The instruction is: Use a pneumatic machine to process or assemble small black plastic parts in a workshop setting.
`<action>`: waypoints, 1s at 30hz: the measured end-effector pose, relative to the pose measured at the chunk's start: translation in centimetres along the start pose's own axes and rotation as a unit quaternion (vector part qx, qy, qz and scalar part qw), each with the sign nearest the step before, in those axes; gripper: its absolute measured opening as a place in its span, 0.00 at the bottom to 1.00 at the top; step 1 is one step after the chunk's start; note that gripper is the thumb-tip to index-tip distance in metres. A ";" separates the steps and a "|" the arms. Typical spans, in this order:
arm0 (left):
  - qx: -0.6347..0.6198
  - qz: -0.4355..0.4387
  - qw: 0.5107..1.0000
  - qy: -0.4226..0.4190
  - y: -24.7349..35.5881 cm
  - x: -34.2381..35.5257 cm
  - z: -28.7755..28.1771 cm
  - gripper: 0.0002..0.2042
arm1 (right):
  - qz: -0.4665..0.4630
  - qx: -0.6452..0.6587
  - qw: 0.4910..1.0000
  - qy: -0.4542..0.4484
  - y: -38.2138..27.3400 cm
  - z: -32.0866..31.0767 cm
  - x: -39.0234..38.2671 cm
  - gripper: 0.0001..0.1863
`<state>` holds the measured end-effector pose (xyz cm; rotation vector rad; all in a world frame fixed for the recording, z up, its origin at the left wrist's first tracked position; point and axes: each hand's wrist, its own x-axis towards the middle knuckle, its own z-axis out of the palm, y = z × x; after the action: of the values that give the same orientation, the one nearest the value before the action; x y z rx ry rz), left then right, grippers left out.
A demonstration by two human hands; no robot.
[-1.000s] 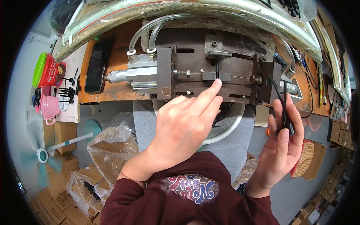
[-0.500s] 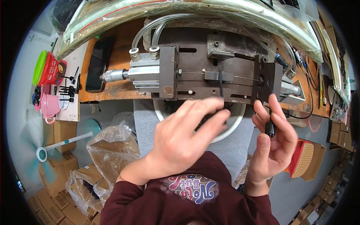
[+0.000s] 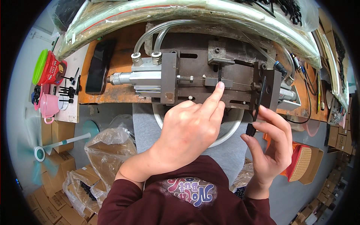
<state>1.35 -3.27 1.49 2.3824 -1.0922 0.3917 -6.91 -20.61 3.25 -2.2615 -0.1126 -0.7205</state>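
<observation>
My left hand [image 3: 195,127] has its index finger stretched out, its tip on a thin black piece [image 3: 219,73] at the small dark block [image 3: 212,81] in the middle of a metal fixture [image 3: 191,65]. Its other fingers are curled and hold nothing that I can see. Between thumb and fingers, my right hand [image 3: 272,144] pinches a slim black plastic stick with a thicker blocky end [image 3: 250,130]. The stick points up in front of the fixture's right bracket [image 3: 270,84]. A thin rod or wire runs across the fixture through the block.
At the fixture's left is a silver air cylinder [image 3: 146,79] with clear hoses [image 3: 161,32]. A phone [image 3: 99,67] lies on the wooden bench. A white-rimmed basket [image 3: 225,138] sits at my lap. Pink cup [image 3: 48,105] at left; plastic-wrapped bundle [image 3: 195,13] behind.
My left index finger has stretched out and come down on the black piece at the block. My right hand has shifted left, and the black stick in it now shows at full length.
</observation>
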 end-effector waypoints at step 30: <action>0.116 -0.296 0.907 0.275 -18.1 -6.8 -6.7 0.19 | -0.290 0.396 0.868 0.077 -6.3 -4.1 0.4 0.16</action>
<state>10.52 14.75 -1.55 2.4186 -0.0569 0.9275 -10.27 -19.00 9.76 -1.3549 -0.8755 -0.9362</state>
